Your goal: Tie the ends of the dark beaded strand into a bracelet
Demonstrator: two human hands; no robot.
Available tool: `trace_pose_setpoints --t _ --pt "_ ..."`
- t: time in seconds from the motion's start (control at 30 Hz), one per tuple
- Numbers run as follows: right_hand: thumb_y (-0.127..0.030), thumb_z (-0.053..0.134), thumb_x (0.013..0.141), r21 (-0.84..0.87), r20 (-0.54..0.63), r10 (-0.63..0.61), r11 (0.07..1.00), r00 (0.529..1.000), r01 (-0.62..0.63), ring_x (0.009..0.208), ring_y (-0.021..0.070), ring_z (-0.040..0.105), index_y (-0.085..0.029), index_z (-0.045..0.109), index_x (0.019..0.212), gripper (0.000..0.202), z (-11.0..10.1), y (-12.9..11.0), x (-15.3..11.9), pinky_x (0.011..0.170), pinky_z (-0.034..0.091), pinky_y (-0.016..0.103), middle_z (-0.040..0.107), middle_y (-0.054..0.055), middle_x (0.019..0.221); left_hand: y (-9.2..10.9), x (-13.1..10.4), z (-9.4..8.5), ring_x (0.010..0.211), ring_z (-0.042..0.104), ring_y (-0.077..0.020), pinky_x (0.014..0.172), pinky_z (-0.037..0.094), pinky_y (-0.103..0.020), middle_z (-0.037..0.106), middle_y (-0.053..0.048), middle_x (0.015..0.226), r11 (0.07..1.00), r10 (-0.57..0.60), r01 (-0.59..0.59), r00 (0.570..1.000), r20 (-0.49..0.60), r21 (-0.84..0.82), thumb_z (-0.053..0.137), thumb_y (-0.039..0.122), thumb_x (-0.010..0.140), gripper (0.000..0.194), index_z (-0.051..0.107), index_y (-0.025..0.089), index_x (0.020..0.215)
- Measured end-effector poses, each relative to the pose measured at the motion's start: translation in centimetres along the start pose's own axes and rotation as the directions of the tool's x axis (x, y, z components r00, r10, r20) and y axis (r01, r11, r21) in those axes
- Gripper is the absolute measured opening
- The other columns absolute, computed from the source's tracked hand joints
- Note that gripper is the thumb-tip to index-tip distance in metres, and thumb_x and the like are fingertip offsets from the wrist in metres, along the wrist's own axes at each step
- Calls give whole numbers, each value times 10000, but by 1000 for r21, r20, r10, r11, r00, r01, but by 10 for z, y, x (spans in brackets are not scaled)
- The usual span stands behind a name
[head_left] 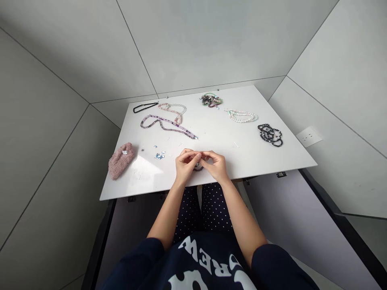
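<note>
My left hand [186,164] and my right hand [215,164] meet near the front edge of the white table [260,159], fingertips close together. Both hold a dark bead strand [198,167], whose lower loop shows between them; the rest lies behind the fingers. Beyond the hands lies a long purple and grey bead strand [169,121] with a small tag at its near end. To the left are several small blue pieces [159,156] on the table.
A pink fuzzy pouch [121,161] lies at the left edge. Further back are a black strand [145,107], a pink and clear strand [178,117], a mixed bead pile [211,100], a pale strand [242,116] and dark strands [270,134] at right. Walls enclose the table.
</note>
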State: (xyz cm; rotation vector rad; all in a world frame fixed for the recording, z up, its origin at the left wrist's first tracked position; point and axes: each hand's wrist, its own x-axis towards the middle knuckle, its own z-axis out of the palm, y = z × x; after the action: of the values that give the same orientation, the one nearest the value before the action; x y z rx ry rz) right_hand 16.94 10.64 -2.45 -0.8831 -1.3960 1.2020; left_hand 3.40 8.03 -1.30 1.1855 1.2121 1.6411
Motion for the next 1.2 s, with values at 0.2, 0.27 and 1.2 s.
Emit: trace_pose_setpoints --t 0.2,0.27,1.2 --pt "-385 764 810 93 -24 110 990 994 -107 814 192 672 -232 769 884 171 -1 -3 2 784 527 350 756 47 876 3 -1 -1 767 609 -120 736 542 -281 588 -24 865 997 69 -69 998 -2 14 659 180 838 252 741 235 1070" --pt "-392 761 813 121 -44 140 984 989 -134 835 195 684 -227 753 882 179 -1 -4 2 794 533 349 755 49 879 2 -1 -1 789 622 -125 764 556 -297 582 -23 885 996 89 -89 996 -20 -12 634 133 815 293 706 226 1084" --pt "-398 789 794 155 -98 134 981 986 -118 816 184 688 -226 724 851 192 -2 -6 0 784 582 359 747 45 854 7 -4 4 971 657 -213 907 521 -418 741 -50 949 948 114 -124 992 52 293 727 272 863 99 756 256 956"
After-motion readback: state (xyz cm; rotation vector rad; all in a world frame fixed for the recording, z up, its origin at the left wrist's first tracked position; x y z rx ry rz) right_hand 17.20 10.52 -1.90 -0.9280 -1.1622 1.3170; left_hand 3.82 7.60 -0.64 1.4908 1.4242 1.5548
